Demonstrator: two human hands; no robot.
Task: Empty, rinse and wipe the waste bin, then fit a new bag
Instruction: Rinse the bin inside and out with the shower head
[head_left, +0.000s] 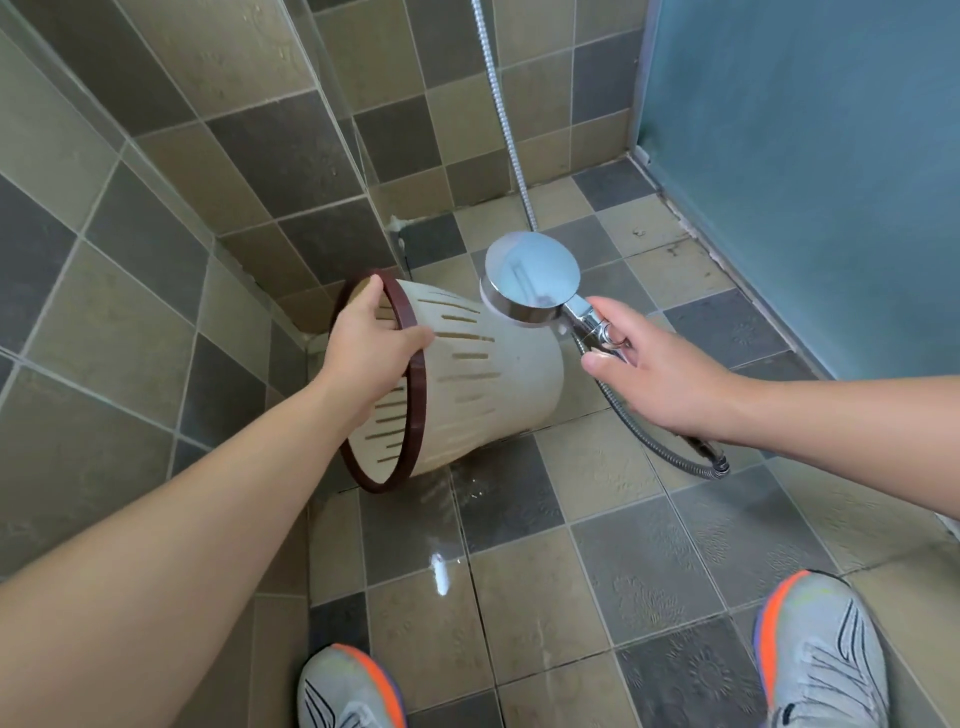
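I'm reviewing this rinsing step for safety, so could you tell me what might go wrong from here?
1. The floor tiles are already wet near the shoes; slipping seems possible.
2. The right hand has only a loose fingertip grip on the shower head, which could drop.
3. The bin has slotted sides, so water may spray out through them.

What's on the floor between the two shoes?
Only bare tiled floor shows between the left shoe and the right shoe in the head view. A wet, shiny patch lies beyond them, towards the bin.
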